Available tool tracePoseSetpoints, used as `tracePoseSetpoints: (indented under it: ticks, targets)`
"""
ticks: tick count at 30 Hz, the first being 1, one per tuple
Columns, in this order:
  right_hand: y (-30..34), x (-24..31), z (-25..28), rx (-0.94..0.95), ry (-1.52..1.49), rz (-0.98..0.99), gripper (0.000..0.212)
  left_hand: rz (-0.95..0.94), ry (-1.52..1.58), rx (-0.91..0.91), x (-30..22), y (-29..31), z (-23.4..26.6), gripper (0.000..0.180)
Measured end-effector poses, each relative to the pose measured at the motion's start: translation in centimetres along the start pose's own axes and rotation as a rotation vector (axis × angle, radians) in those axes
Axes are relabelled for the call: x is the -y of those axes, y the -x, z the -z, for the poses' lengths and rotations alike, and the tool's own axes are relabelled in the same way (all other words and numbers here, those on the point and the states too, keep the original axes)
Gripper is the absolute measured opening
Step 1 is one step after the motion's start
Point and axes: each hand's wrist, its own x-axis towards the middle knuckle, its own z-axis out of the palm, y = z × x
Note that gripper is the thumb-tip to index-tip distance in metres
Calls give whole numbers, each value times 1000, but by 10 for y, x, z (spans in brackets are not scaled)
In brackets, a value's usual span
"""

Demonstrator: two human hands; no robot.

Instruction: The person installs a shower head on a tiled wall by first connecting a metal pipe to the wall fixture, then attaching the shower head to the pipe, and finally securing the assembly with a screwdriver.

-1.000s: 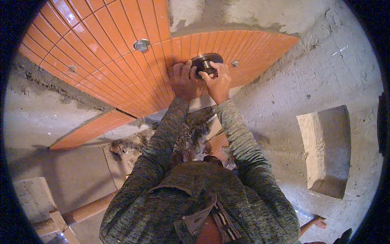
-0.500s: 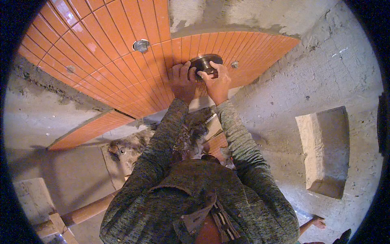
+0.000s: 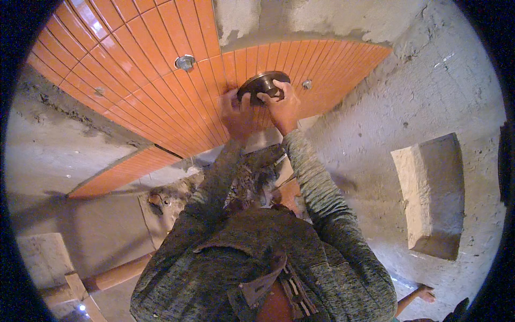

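Note:
A dark, shiny round metal disc with a short neck at its middle [image 3: 258,84] is held at the orange tiled wall [image 3: 161,91]. My right hand [image 3: 284,106] is closed on the neck, with its thumb and fingers to either side. At the disc's lower left edge my left hand [image 3: 237,117] has its fingers bent against the rim. What lies behind the disc is hidden. Metal pipe fittings stick out of the tiles to the left [image 3: 185,63] and to the right [image 3: 307,85] of the disc.
Bare grey plaster [image 3: 316,21] lies above the tiles. A recessed niche [image 3: 432,196] is cut into the right wall. Another person's hand [image 3: 425,293] shows at the lower right. Wooden beams [image 3: 115,276] cross at the lower left, and rubble [image 3: 161,201] lies below the tiles.
The disc has shifted slightly left and is tilted more. My left hand has slid a little downward along its rim. My right hand keeps its hold on the neck.

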Motion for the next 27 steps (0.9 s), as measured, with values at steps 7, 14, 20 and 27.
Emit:
tracePoseSetpoints:
  ticks: [7, 14, 20, 27]
  targets:
    - [-1, 3, 4, 28, -43, -45, 58, 757, 763, 405, -8, 22, 7, 43]
    - [-4, 9, 10, 65, 16, -26, 61, 975, 1276, 356, -4, 21, -19, 50]
    - [-5, 11, 13, 80, 14, -3, 62, 949, 1555, 432, -4, 26, -25, 57]
    - [-4, 19, 13, 100, -4, -106, 62, 1063, 1391, 418, -28, 5, -10, 64]
